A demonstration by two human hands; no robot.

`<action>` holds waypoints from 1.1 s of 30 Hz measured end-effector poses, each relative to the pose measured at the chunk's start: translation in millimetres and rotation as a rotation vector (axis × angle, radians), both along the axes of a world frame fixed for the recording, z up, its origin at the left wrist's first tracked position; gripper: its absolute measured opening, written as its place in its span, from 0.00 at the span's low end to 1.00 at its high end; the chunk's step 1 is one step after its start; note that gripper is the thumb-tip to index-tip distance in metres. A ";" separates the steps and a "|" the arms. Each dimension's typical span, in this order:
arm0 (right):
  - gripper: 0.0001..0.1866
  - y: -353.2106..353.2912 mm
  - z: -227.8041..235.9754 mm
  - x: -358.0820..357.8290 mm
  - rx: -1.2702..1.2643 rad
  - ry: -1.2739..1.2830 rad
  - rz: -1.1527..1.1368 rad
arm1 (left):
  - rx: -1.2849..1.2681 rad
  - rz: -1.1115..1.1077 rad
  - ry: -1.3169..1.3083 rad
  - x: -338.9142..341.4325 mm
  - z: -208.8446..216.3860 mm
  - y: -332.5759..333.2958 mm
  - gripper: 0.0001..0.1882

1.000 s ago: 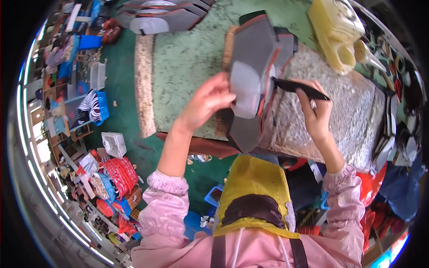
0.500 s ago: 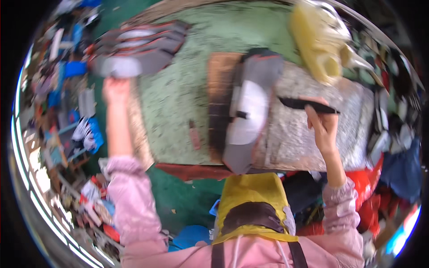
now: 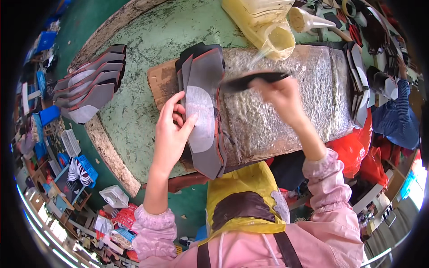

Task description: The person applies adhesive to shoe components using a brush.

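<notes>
A stack of dark grey fabric pieces [image 3: 208,71] with red edging lies in front of me, a pale grey rounded patch on the top one. At its left edge is my left hand [image 3: 170,129], fingers apart and loosely bent, the thumb resting on the pale patch. My right hand [image 3: 281,96], blurred, grips a flat black elongated piece [image 3: 257,81] with a narrow end. That piece hovers just right of the stack, over a board [image 3: 286,116] coated with whitish, shiny residue. Similar grey pieces [image 3: 96,80] lie overlapped at the table's left edge.
A yellowish translucent jug [image 3: 257,20] lies at the far side, its opening toward me, beside a whitish funnel-shaped container [image 3: 308,20]. More stacked pieces [image 3: 357,85] stand at the board's right end. Brown cardboard [image 3: 163,82] shows under the stack. The green table [image 3: 134,120] has a worn rim.
My left hand has come from the left-hand pieces to the middle stack. My right hand still holds the black piece, now closer to the stack. The view has shifted.
</notes>
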State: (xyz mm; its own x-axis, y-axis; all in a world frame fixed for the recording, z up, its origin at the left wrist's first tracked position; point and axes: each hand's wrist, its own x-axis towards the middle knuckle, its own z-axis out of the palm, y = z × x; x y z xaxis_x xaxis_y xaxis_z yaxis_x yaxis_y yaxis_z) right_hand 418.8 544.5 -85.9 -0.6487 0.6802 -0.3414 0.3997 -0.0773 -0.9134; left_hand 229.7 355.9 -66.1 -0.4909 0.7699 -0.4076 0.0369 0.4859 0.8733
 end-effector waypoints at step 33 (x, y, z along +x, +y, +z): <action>0.21 -90.6 -3.8 46.1 0.449 0.367 0.776 | -0.001 0.008 0.380 15.2 -27.6 -7.3 0.20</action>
State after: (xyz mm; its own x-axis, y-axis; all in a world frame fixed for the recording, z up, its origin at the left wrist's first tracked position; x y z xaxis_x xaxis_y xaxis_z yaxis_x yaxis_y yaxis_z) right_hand 464.9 453.9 -89.6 -0.9866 0.0356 0.1592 -0.1235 0.4743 -0.8717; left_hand 244.9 348.6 -93.7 -0.6135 0.7650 -0.1959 0.3543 0.4883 0.7975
